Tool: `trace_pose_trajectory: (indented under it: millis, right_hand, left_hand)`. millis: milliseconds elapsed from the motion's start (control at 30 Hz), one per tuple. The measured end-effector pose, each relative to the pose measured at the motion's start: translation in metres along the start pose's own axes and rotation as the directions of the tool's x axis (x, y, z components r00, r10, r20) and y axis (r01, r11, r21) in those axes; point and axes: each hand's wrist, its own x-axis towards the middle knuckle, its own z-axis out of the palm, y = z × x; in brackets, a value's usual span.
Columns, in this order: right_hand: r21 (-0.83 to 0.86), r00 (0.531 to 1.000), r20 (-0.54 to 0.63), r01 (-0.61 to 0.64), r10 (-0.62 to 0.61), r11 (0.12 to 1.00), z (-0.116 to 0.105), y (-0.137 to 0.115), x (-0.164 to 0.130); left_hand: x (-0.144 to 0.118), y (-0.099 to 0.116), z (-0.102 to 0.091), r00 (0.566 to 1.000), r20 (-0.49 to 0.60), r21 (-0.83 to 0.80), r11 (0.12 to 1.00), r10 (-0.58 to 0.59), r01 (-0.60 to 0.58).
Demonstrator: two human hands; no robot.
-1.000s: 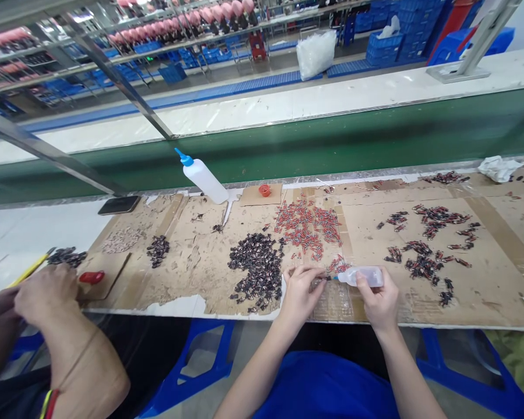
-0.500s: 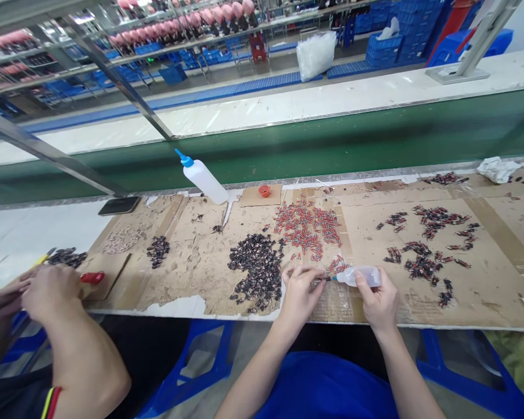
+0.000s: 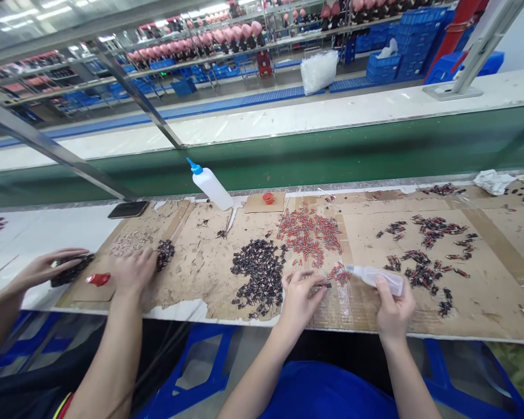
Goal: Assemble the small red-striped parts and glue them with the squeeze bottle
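The left hand (image 3: pixel 299 299) pinches a small dark component (image 3: pixel 322 286) between thumb and fingers (image 3: pixel 311 283), just above the cardboard-covered worktop (image 3: pixel 484 314). The right hand (image 3: pixel 393 308) grips the rear of a small clear squeeze bottle (image 3: pixel 378 276), fingers closed around its body.

Change: half a second ago the nozzle met the component; now the bottle is drawn back to the right and a gap separates nozzle and part. Judgement: the application to this piece appears complete.

Orientation: the bottle's long axis runs nearly level, nozzle pointing left and slightly away, toward the loose red-and-blue parts (image 3: pixel 338 272) beside the component. The pile of dark parts (image 3: pixel 257 273) lies left of the left hand. A co-worker's hands (image 3: pixel 133 269) have spread onto the smaller piles further left.
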Motion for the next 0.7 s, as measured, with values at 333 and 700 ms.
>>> trace_pose_trajectory:
  millis: [333,700]
  right_hand:
    - [0.059,0.998,0.068,-0.005,0.001,0.998,-0.006,0.016,0.033]
    - [-0.174,0.912,-0.011,0.403,-0.411,0.899,-0.008,-0.009,-0.021]
  left_hand:
    - [0.019,-0.017,-0.027,0.943,-0.308,0.178,0.966,-0.127,0.188]
    - [0.019,-0.009,-0.015,0.972,-0.219,0.169,0.978,-0.085,0.123]
